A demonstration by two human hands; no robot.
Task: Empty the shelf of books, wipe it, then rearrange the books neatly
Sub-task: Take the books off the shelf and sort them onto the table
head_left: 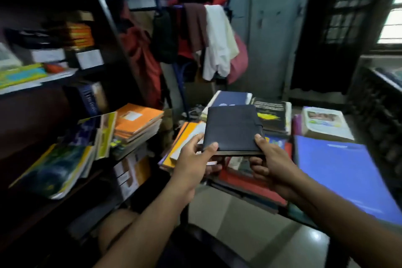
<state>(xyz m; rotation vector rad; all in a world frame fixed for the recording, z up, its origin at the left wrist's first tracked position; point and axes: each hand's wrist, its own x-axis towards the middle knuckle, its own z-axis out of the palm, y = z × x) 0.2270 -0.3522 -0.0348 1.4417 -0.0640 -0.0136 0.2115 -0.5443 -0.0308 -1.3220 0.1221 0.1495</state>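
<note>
Fingers (pixel 212 148) of both hands gripping black diary (pixel 233 129) near edge, above stacked books (pixel 250 183)

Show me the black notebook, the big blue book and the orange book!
black notebook (pixel 232 128), head view, middle of its cover
big blue book (pixel 339 172), head view, middle of its front cover
orange book (pixel 137 118), head view, top cover

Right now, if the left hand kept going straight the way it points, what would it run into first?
Probably the blue book on the table's pile, just beyond the black notebook that the left hand and right hand hold. Depth is hard to judge.
</note>
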